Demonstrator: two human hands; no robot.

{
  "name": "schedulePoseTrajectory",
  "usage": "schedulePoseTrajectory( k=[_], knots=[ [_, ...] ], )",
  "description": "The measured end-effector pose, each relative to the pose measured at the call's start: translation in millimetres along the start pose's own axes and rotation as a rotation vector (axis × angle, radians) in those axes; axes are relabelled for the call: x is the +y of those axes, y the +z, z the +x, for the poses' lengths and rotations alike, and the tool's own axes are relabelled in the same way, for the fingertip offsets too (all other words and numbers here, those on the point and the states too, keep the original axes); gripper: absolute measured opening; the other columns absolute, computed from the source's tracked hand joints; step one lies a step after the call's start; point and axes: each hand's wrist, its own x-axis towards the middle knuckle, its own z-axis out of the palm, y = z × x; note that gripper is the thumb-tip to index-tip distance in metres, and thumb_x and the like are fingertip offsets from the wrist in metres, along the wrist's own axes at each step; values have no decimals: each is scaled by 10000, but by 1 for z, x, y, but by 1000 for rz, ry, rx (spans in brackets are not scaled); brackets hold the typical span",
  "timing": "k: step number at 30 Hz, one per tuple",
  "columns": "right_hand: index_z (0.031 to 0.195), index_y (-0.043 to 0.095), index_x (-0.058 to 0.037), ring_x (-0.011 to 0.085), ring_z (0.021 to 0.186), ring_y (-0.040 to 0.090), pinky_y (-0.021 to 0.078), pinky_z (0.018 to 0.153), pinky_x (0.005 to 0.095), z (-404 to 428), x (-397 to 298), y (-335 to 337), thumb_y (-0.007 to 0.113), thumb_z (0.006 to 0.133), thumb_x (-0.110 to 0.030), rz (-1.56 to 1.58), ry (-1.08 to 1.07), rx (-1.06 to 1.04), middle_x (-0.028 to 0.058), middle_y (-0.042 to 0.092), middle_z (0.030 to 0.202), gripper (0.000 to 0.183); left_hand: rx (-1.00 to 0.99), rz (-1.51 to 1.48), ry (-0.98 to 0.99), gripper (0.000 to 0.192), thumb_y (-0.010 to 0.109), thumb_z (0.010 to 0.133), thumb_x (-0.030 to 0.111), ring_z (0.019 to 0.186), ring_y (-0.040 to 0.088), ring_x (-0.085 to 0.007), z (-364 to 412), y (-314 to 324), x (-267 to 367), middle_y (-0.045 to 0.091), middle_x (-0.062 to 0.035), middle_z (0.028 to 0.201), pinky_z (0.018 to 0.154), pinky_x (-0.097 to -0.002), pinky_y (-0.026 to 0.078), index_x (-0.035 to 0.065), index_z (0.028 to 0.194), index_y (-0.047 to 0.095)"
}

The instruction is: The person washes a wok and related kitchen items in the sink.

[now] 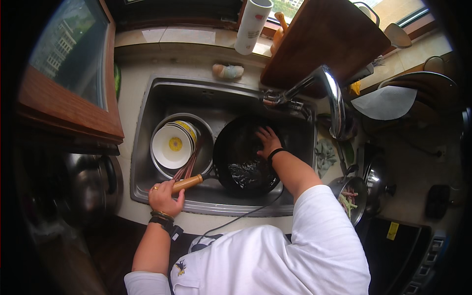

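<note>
My left hand [166,198] grips the wooden handle [187,183] of a black wok [228,155] that sits in the stainless steel sink [221,207]. Rippling water lies in the wok's lower part. Inside the wok, by its right side, is my right hand [269,141], fingers spread and nothing visible in it; whether it touches the surface cannot be made out. Left of the wok, a metal basin [207,125] holds a tilted stack of white bowls [171,147] with yellow patterns. Several reddish chopsticks [188,166] lean in the basin, their ends near my left hand.
A chrome faucet [333,107] arches over the sink's right side, before a large wooden cutting board [328,40]. At right are a grey cloth [325,155] and a pan [363,191] with cut vegetables [348,201]. A metal pot [84,184] stands left. A cable [243,214] crosses the front rim.
</note>
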Motion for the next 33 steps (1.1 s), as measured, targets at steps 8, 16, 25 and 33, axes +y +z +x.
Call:
schedulePoseTrajectory(
  k=[8,16,25,33],
  knots=[
    [1369,396,-127,230,1396,-11,50,1131,394,-17,-8,12,475,846,-560,134,125,11,19,106,1514,683,13,22,22,337,696,656,237,804,571,-282,0,-1,0,629,-84,872,727,-393,439,50,930,634],
    [1351,409,-72,309,1394,3,82,1118,422,-44,-49,42,350,814,-691,473,80,-442,134,60,1513,822,-2,6,-8,334,704,654,229,821,576,-294,-1,0,3,640,-91,876,747,-402,436,46,926,637],
    [1444,142,-80,329,1386,39,88,1124,412,-28,-77,68,357,810,-699,826,42,-259,167,62,1503,912,-22,3,-14,347,704,654,230,824,575,-295,2,-3,4,636,-90,882,745,-407,437,52,945,636],
    [1426,203,-44,349,1382,26,91,1120,410,5,-80,24,322,823,-678,853,232,-179,192,-35,1499,883,14,-3,9,349,704,651,219,822,573,-293,-3,1,-1,632,-91,887,743,-399,435,51,948,629]
  ],
)
